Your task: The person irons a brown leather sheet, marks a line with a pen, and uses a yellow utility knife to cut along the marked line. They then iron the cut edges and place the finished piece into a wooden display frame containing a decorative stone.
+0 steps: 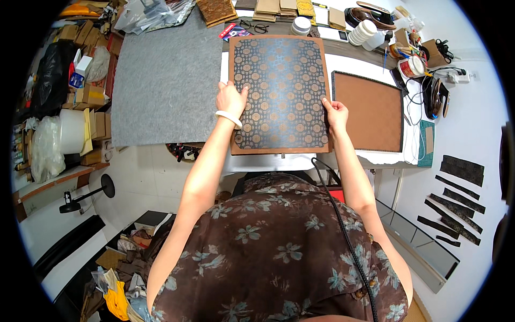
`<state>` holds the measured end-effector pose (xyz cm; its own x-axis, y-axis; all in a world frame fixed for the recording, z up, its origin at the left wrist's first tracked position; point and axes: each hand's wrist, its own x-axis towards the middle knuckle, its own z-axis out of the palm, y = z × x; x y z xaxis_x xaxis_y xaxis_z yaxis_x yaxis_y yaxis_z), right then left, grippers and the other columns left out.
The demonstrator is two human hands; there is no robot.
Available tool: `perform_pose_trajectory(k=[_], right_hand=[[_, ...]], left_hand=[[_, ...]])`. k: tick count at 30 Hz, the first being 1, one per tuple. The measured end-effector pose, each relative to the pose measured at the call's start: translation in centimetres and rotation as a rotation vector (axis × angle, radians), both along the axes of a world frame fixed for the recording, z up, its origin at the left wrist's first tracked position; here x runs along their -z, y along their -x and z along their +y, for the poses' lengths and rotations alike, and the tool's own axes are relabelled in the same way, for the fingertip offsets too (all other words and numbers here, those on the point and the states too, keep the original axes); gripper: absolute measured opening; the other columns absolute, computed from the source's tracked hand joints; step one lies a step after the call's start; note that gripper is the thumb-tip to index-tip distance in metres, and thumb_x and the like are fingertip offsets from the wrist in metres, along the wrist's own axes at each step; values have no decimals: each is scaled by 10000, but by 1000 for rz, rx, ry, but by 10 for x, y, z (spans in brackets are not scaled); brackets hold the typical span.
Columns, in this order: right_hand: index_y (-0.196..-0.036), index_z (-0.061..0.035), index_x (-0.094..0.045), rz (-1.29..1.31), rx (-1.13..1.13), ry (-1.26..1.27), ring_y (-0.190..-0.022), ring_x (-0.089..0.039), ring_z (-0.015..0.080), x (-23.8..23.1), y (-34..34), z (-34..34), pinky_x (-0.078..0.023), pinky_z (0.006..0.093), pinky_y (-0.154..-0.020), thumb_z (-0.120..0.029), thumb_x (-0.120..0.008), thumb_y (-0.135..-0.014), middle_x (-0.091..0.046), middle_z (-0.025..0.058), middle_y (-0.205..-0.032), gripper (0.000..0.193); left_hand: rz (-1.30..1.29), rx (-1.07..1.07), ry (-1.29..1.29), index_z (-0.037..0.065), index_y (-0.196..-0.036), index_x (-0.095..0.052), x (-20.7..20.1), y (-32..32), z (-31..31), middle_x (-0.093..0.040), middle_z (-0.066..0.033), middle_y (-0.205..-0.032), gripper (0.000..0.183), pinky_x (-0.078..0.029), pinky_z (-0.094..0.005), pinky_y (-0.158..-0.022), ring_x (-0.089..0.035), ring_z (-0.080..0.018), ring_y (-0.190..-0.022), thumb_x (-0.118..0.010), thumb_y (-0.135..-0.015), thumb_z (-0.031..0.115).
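Observation:
A rectangular brown board (280, 151) is in front of me, faced with a dark, shiny sheet (279, 94) of round bronze-coloured motifs. At its left edge my left hand (230, 102), with a white bangle at the wrist, grips the board with the thumb over the face. My right hand (336, 114) is closed on the right edge, its thumb on top and the other fingers curled at the side. What lies under the board is mostly hidden. Just right of it rests a brown rectangular panel (370, 112) with a dark raised border.
Grey felt (166, 88) covers the table's left part. Along the back stand a white jar (300, 26), eyeglasses (254, 27), stacked white lids (362, 33) and an iron (370, 17). Another iron (439, 98), cables and a green cutting mat (426, 145) lie right. Shelves with boxes stand left.

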<state>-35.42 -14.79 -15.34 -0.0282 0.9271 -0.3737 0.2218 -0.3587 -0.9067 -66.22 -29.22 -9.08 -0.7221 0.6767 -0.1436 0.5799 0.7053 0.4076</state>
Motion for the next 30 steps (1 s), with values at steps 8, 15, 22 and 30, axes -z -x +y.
perform_pose_trajectory(k=[8,15,22,30], right_hand=[[-849,-17,-653,-111,56,-47,-697,-609,123,12,-9,3,-510,292,-646,-282,-883,-789,-684,53,-791,356],[-929,-50,-696,-696,-150,-729,-947,-648,315,-54,12,-4,-529,431,-829,-267,-763,-857,-654,120,-954,238],[-1249,-60,-671,-473,-258,-181,-1215,-629,319,-10,43,108,-506,420,-1007,-436,-712,-900,-672,148,-1292,515],[-1401,-133,-624,-398,-251,-133,-1214,-651,300,25,80,141,-490,398,-1055,-384,-800,-859,-679,130,-1335,622]], left_hand=[[123,71,-97,-13,-1511,-408,6,-9,7,-507,-252,-1412,918,-481,-505,-1031,-495,-437,-1300,-758,-856,528],[-299,23,-207,276,-1615,-319,65,20,-1,-378,-301,-1551,837,-389,-496,-1159,-427,-453,-1418,-738,-912,449],[-227,2,-159,239,-1590,-381,50,9,8,-541,-205,-1433,788,-436,-456,-1119,-526,-365,-1341,-733,-914,437],[-259,38,-167,322,-1617,-303,61,9,-1,-490,-240,-1442,800,-435,-499,-1110,-507,-415,-1340,-701,-943,486]])
